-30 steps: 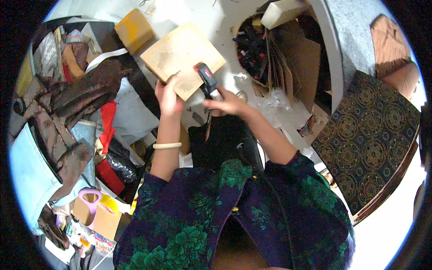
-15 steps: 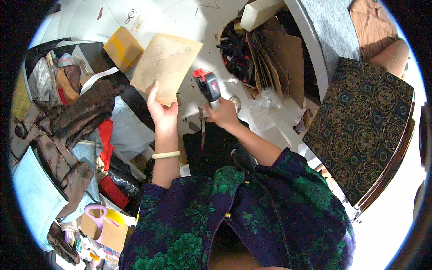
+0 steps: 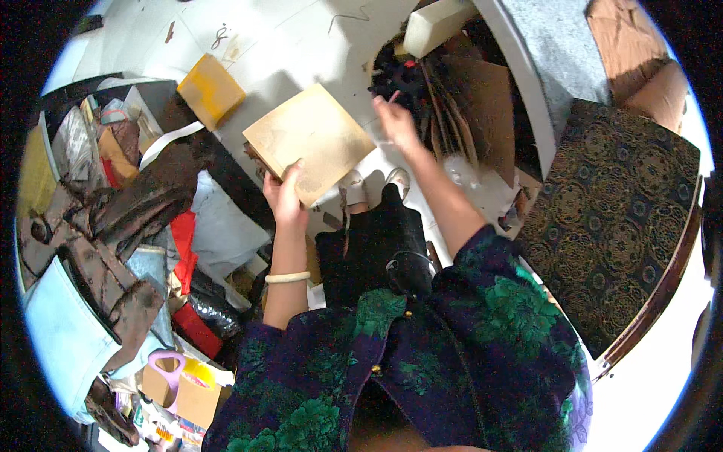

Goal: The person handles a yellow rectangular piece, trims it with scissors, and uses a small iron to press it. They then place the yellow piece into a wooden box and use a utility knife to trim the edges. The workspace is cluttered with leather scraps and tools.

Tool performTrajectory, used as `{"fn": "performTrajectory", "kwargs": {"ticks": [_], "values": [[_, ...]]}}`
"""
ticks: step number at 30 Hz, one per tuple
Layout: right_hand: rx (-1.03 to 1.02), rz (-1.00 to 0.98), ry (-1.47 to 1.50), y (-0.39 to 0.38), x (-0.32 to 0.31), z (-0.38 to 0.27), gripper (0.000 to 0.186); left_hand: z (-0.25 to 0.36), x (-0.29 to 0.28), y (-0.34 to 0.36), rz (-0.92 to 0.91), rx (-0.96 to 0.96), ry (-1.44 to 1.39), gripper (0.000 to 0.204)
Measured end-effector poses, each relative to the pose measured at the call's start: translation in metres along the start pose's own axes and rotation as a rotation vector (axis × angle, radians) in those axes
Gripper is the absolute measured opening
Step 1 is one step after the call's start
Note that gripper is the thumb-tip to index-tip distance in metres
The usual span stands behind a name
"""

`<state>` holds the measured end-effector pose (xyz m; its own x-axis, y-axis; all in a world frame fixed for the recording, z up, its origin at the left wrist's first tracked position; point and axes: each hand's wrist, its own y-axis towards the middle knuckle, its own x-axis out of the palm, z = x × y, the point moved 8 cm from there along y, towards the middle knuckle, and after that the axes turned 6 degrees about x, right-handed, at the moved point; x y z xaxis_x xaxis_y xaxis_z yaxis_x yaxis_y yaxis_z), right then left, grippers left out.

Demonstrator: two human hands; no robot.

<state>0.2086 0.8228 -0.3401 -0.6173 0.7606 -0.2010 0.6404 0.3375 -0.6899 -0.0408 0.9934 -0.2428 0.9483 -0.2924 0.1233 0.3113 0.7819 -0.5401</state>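
Note:
My left hand [image 3: 286, 194] grips a flat tan rectangular panel [image 3: 312, 139] by its near left edge, thumb on top. Its upper face has faint grey smudges, and a rough darker edge shows at its left side. My right hand [image 3: 395, 120] reaches forward past the panel's right corner, up to a heap of black items [image 3: 395, 75] with a bit of red among them. Blur smears its fingers, so I cannot make out whether they hold anything. The black-and-red tool seen earlier in that hand cannot be told apart from the dark heap.
Cardboard sheets [image 3: 478, 113] and a white block [image 3: 439, 26] stand beside the dark heap. A yellow-marked square block [image 3: 211, 90] lies on the pale floor [image 3: 294, 38]. Fabrics [image 3: 120, 226] and purple-handled scissors [image 3: 167, 377] fill the left; a patterned dark seat [image 3: 614, 218] is at right.
My right hand has moved forward and a little right, from near my body to the dark heap. The panel has turned and come lower and to the right in my left hand.

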Motion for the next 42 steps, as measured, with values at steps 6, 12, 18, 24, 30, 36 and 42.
{"fn": "performTrajectory", "kwargs": {"ticks": [6,12,18,24,30,36,42], "values": [[0.092,-0.012,-0.034,-0.091,-0.023,0.043,0.061,0.002,0.016,-0.011,0.004,-0.051,-0.107,0.038],[-0.259,0.731,-0.761,-0.172,-0.151,-0.050,0.039,0.023,0.021,-0.018,-0.065,0.041,0.100,0.039],[-0.408,0.837,-0.818,-0.159,-0.167,-0.080,0.056,0.057,0.062,-0.045,-0.403,0.033,0.058,0.045],[-0.280,-0.039,0.435,-0.239,-0.069,-0.125,0.058,0.136,0.093,-0.104,-0.550,0.047,0.072,0.039],[-0.347,-0.089,0.744,-0.372,-0.106,-0.202,0.059,0.234,0.115,-0.192,-0.673,-0.031,0.029,0.038],[-0.385,-0.141,0.931,-0.490,-0.159,-0.221,0.050,0.282,0.140,-0.279,-0.858,-0.118,-0.096,0.043],[-0.688,0.455,0.424,-0.608,-0.275,-0.183,0.075,0.294,0.191,-0.392,-1.216,0.027,0.152,0.043]]}}
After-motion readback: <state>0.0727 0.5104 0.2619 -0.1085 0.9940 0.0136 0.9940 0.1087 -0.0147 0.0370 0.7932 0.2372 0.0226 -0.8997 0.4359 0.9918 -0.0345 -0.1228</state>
